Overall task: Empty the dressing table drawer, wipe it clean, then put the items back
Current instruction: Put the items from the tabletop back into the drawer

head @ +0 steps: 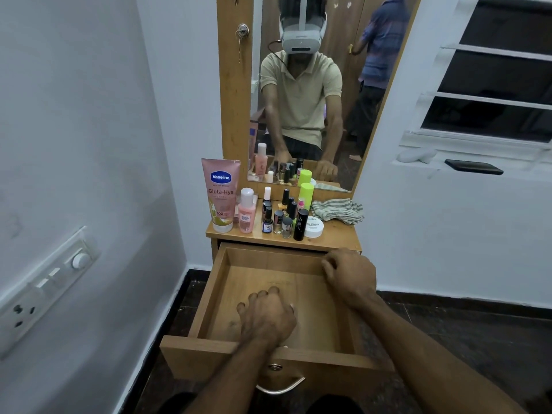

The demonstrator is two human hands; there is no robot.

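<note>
The left hand (267, 316) is inside the wooden drawer (209, 297), fingers curled down on its smooth floor; whether it holds anything cannot be told. The right hand (349, 271) grips the drawer's right wall near the back. The drawer is pulled out, with a curved metal handle (280, 388). On the counter (337, 237) stand a pink tube (221, 194) reading "Vaseline Gluta-Hya", small bottles (279, 215), a round white jar (313, 228) and a crumpled striped cloth (337, 210).
</note>
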